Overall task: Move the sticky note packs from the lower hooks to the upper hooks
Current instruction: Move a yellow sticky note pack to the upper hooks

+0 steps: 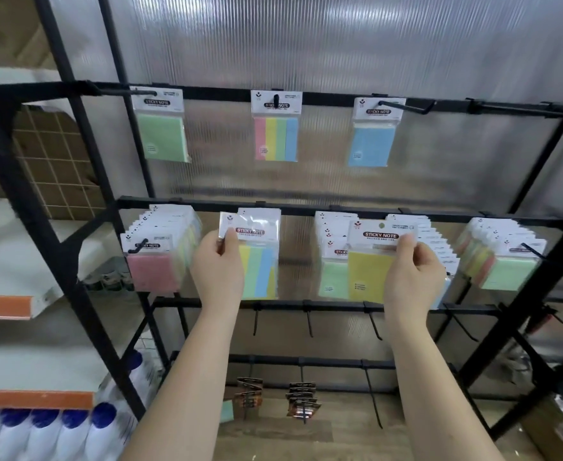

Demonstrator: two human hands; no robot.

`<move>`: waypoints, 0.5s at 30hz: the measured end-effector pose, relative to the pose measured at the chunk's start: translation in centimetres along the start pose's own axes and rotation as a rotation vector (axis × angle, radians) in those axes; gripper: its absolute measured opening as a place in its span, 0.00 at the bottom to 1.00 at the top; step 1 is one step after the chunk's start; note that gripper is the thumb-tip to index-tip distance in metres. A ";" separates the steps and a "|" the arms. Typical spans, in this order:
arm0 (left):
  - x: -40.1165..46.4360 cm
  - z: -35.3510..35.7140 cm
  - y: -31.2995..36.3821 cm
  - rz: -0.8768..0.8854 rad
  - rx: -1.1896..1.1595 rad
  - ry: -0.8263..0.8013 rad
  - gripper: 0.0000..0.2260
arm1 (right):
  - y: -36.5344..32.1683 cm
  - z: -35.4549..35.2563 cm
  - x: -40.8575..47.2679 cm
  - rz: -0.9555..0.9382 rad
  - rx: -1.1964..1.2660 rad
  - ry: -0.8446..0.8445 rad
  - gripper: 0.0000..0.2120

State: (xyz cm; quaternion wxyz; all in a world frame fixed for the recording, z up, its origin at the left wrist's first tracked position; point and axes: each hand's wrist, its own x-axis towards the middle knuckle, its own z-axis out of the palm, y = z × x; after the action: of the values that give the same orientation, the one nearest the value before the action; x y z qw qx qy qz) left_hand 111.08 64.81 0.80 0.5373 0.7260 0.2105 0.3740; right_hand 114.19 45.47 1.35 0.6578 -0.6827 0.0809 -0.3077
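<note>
The left hand is pinching a striped pack by its header card at the lower hooks; the right hand is pinching a yellow pack likewise. Light, slippery sleeves probably; the stiff header is seeming the best hold.

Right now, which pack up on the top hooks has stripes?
The middle pack on the top bar: pink, yellow, green and blue stripes. The left pack is plain green, the right pack plain blue.

We have both forearms raised side by side, bare. Our left hand pinches a striped pack by its header, thumb in front. Our right hand pinches a yellow pack likewise, fingers curled.
</note>
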 end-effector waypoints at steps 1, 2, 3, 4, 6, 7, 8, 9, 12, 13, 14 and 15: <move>0.4 0.0 0.4 0.011 -0.015 0.007 0.21 | -0.1 0.0 0.3 -0.014 0.007 -0.005 0.23; 0.9 0.1 0.8 0.016 -0.045 0.012 0.20 | -0.2 0.0 0.5 -0.025 0.015 -0.011 0.23; 1.4 0.1 1.1 0.017 -0.094 0.016 0.18 | -0.2 0.0 0.8 -0.036 0.020 -0.019 0.22; 1.8 0.1 1.5 0.019 -0.148 0.021 0.16 | -0.3 0.0 1.0 -0.050 0.025 -0.025 0.22; 2.6 0.2 2.6 0.047 -0.204 0.037 0.11 | -0.5 0.1 1.5 -0.079 0.035 -0.033 0.21; 2.8 0.3 3.4 0.076 -0.226 0.043 0.10 | -0.7 0.1 1.6 -0.090 0.039 -0.033 0.21; 3.1 0.4 4.3 0.108 -0.252 0.045 0.09 | -0.8 0.1 1.8 -0.095 0.046 -0.028 0.21; 3.5 0.4 5.2 0.136 -0.277 0.043 0.09 | -1.0 0.1 1.9 -0.096 0.057 -0.022 0.21; 4.8 0.8 7.4 0.201 -0.358 0.028 0.09 | -1.2 0.2 2.1 -0.094 0.086 0.000 0.20; 5.2 0.9 8.0 0.230 -0.378 0.020 0.09 | -1.2 0.3 2.2 -0.097 0.089 0.004 0.19; 5.5 1.1 8.6 0.256 -0.390 0.012 0.08 | -1.1 0.3 2.3 -0.098 0.087 0.006 0.19; 5.8 1.4 9.0 0.274 -0.396 0.009 0.08 | -1.1 0.4 2.4 -0.097 0.084 0.007 0.18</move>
State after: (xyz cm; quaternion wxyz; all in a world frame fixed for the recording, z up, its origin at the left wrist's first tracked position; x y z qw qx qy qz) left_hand 114.89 65.02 10.92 0.6125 0.6266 0.0350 0.4806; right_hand 115.98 44.69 3.16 0.6699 -0.6566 0.0371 -0.3445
